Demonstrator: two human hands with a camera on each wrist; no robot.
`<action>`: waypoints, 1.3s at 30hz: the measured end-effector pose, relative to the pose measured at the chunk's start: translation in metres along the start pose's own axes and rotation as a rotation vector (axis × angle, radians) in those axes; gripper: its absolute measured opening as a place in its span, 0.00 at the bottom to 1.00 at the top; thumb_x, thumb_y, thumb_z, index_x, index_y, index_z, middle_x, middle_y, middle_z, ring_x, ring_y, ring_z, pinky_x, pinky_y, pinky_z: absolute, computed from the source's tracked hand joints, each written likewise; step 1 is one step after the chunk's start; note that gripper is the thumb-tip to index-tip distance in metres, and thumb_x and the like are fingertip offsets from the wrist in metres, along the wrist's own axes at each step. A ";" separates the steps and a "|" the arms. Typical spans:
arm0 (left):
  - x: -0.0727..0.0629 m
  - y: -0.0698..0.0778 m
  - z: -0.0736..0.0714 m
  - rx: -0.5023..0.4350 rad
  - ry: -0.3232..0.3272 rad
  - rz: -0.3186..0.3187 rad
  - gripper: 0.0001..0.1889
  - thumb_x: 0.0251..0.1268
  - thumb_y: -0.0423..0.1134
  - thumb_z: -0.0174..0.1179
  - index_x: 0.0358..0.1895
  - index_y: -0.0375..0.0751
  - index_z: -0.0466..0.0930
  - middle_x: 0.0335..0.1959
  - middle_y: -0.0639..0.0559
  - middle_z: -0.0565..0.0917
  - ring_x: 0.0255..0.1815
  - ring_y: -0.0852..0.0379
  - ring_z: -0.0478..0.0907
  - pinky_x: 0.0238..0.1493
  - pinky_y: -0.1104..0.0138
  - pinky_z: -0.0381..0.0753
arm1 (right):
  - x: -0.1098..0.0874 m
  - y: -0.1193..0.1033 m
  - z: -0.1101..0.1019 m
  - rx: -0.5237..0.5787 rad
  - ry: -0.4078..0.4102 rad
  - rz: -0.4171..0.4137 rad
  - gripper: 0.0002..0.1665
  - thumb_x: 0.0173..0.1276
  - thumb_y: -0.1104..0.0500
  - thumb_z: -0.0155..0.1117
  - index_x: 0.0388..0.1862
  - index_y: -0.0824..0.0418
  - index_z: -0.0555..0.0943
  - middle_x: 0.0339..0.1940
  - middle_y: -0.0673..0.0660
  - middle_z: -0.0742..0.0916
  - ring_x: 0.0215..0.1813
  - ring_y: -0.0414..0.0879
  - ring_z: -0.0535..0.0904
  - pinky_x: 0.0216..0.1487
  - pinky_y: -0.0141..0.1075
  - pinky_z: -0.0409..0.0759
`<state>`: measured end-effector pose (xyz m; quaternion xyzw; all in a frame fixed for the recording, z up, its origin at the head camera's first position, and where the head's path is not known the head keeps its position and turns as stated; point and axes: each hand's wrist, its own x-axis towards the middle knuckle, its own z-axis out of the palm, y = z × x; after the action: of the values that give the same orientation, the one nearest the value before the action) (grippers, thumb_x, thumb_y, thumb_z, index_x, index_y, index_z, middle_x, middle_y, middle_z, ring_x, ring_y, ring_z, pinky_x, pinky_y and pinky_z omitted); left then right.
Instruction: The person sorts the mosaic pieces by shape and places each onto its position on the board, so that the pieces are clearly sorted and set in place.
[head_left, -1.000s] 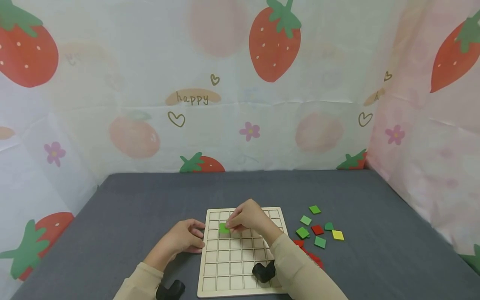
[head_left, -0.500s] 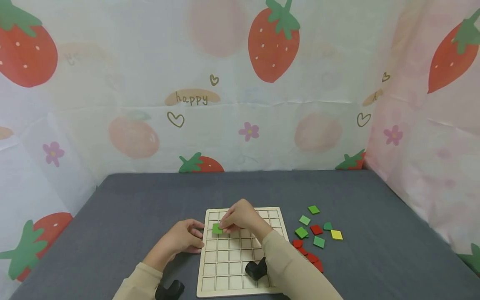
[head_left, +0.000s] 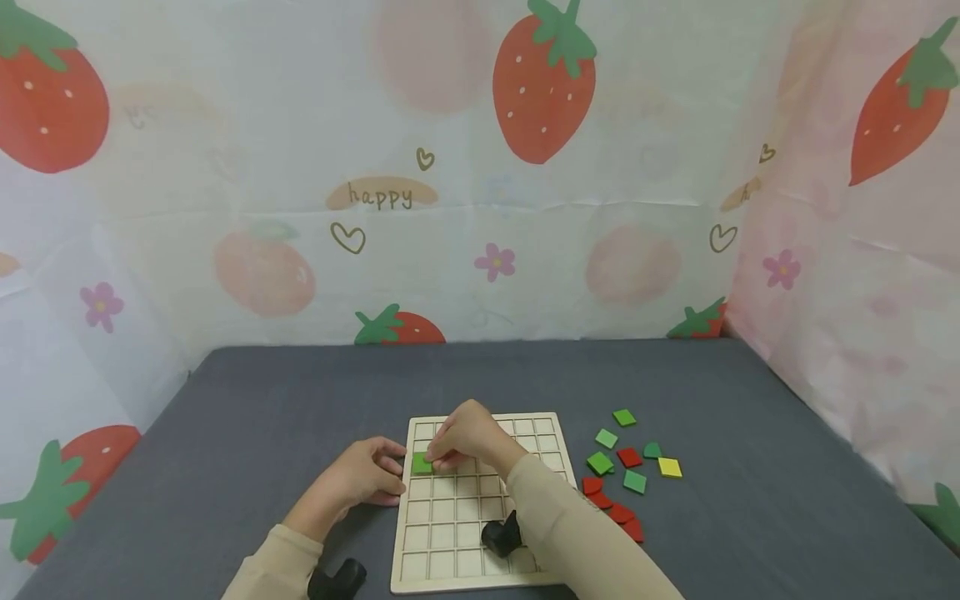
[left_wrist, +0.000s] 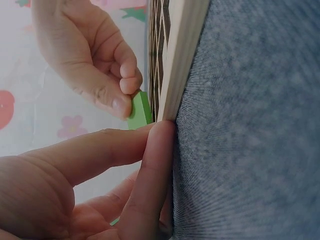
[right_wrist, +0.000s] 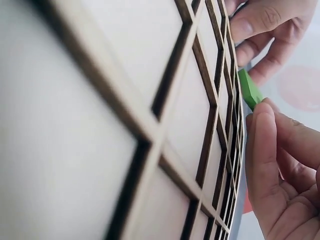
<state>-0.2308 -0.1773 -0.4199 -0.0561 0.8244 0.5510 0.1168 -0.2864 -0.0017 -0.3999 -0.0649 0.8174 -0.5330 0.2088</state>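
My right hand pinches a small square green tile between thumb and fingertips. The tile is over the upper left cells of a pale wooden grid board, close to its left edge. In the left wrist view the green tile stands tilted beside the grid. My left hand rests beside the board, its fingertips touching the left side edge. The right wrist view shows the board's raised grid lines close up, with the tile at the far side between both hands.
Right of the board lie loose tiles: several green ones, a yellow one and red ones, some overlapping. Black wrist-worn devices are on both wrists. A grey cloth covers the table, and a strawberry-print curtain hangs behind.
My right hand has moved left across the board with the green tile, towards the left edge. The left hand stays at the board's side.
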 end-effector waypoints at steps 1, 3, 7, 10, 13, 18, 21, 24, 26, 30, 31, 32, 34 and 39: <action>0.000 0.000 0.000 0.002 0.001 -0.003 0.28 0.52 0.18 0.65 0.60 0.26 0.73 0.37 0.41 0.77 0.29 0.53 0.80 0.31 0.63 0.89 | 0.000 -0.001 0.001 0.002 -0.002 0.003 0.03 0.55 0.70 0.75 0.24 0.68 0.87 0.20 0.60 0.89 0.16 0.40 0.81 0.25 0.32 0.86; 0.000 0.000 -0.001 0.002 -0.004 -0.002 0.28 0.52 0.18 0.65 0.60 0.26 0.73 0.38 0.41 0.77 0.29 0.53 0.80 0.32 0.63 0.89 | 0.001 -0.002 0.002 -0.005 -0.001 0.008 0.04 0.55 0.71 0.74 0.23 0.68 0.87 0.20 0.60 0.89 0.16 0.40 0.81 0.24 0.31 0.86; 0.001 -0.001 -0.001 -0.002 -0.013 0.007 0.28 0.52 0.18 0.65 0.60 0.26 0.73 0.37 0.41 0.77 0.29 0.54 0.80 0.32 0.63 0.89 | 0.001 -0.003 0.003 -0.023 0.003 0.016 0.05 0.55 0.71 0.74 0.23 0.69 0.86 0.20 0.60 0.88 0.16 0.40 0.80 0.22 0.30 0.84; 0.001 -0.002 -0.001 -0.003 -0.019 0.008 0.28 0.51 0.18 0.65 0.60 0.25 0.72 0.37 0.41 0.76 0.29 0.54 0.79 0.32 0.62 0.89 | 0.001 -0.003 0.005 -0.045 0.006 0.017 0.05 0.55 0.72 0.74 0.22 0.69 0.86 0.18 0.58 0.87 0.16 0.40 0.79 0.22 0.29 0.83; 0.001 -0.003 -0.001 -0.002 -0.018 0.006 0.29 0.51 0.18 0.65 0.60 0.25 0.72 0.37 0.42 0.76 0.29 0.54 0.79 0.31 0.62 0.89 | 0.001 -0.002 0.006 -0.063 0.012 0.014 0.06 0.55 0.72 0.73 0.21 0.69 0.86 0.17 0.57 0.86 0.15 0.40 0.79 0.21 0.29 0.83; 0.001 -0.003 -0.001 0.002 -0.005 0.005 0.28 0.51 0.18 0.65 0.60 0.26 0.73 0.37 0.42 0.76 0.29 0.54 0.79 0.31 0.63 0.89 | 0.000 -0.005 0.008 -0.104 0.018 0.003 0.06 0.54 0.72 0.74 0.21 0.69 0.85 0.15 0.56 0.85 0.15 0.39 0.78 0.21 0.29 0.83; 0.001 -0.002 -0.001 0.003 -0.009 0.005 0.28 0.51 0.18 0.65 0.60 0.25 0.72 0.37 0.41 0.76 0.29 0.54 0.79 0.32 0.63 0.89 | -0.001 -0.008 0.009 -0.135 0.021 0.004 0.06 0.54 0.72 0.74 0.20 0.68 0.85 0.15 0.56 0.85 0.15 0.39 0.78 0.21 0.30 0.83; 0.000 -0.001 -0.001 -0.002 -0.011 0.004 0.28 0.51 0.18 0.65 0.60 0.25 0.72 0.37 0.41 0.76 0.29 0.54 0.79 0.32 0.63 0.89 | -0.001 -0.010 0.009 -0.165 0.026 0.003 0.07 0.54 0.72 0.74 0.20 0.68 0.85 0.16 0.58 0.86 0.15 0.40 0.78 0.22 0.31 0.84; 0.000 -0.001 -0.002 -0.002 -0.012 0.005 0.28 0.51 0.18 0.64 0.60 0.25 0.72 0.37 0.41 0.76 0.29 0.54 0.79 0.32 0.62 0.89 | -0.001 -0.011 0.009 -0.184 0.028 -0.003 0.07 0.54 0.72 0.75 0.19 0.68 0.85 0.17 0.58 0.87 0.15 0.40 0.78 0.22 0.31 0.84; 0.001 -0.001 -0.002 0.006 -0.009 0.008 0.28 0.52 0.18 0.64 0.60 0.25 0.72 0.38 0.41 0.76 0.30 0.53 0.79 0.32 0.62 0.89 | 0.001 -0.012 0.011 -0.213 0.034 -0.017 0.08 0.52 0.72 0.76 0.18 0.68 0.85 0.16 0.58 0.87 0.14 0.39 0.77 0.22 0.31 0.84; 0.001 -0.001 -0.002 0.006 -0.009 0.009 0.28 0.52 0.18 0.64 0.60 0.25 0.72 0.38 0.41 0.76 0.30 0.53 0.79 0.32 0.62 0.89 | 0.001 -0.012 0.011 -0.218 0.035 -0.019 0.08 0.52 0.72 0.76 0.18 0.68 0.85 0.16 0.58 0.87 0.14 0.39 0.77 0.21 0.31 0.84; 0.001 -0.001 -0.001 0.005 -0.009 0.009 0.28 0.52 0.18 0.64 0.60 0.25 0.72 0.38 0.41 0.76 0.30 0.53 0.79 0.32 0.62 0.89 | 0.002 -0.012 0.011 -0.223 0.035 -0.020 0.07 0.52 0.72 0.76 0.18 0.68 0.85 0.16 0.58 0.86 0.14 0.39 0.77 0.21 0.31 0.84; 0.001 -0.001 -0.001 0.003 -0.010 0.010 0.28 0.52 0.18 0.64 0.60 0.25 0.72 0.37 0.41 0.76 0.30 0.53 0.79 0.32 0.62 0.89 | 0.002 -0.011 0.011 -0.228 0.036 -0.023 0.07 0.52 0.72 0.76 0.19 0.68 0.85 0.15 0.57 0.86 0.14 0.39 0.77 0.21 0.31 0.84; 0.000 -0.002 -0.001 -0.002 -0.015 0.011 0.28 0.52 0.18 0.64 0.60 0.25 0.72 0.37 0.41 0.76 0.30 0.53 0.78 0.32 0.62 0.89 | 0.000 -0.009 0.008 -0.205 0.026 -0.035 0.07 0.52 0.71 0.76 0.20 0.67 0.86 0.17 0.58 0.87 0.16 0.40 0.80 0.24 0.33 0.86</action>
<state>-0.2310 -0.1788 -0.4211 -0.0476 0.8231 0.5530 0.1201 -0.2843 -0.0124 -0.3943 -0.0932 0.8691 -0.4507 0.1812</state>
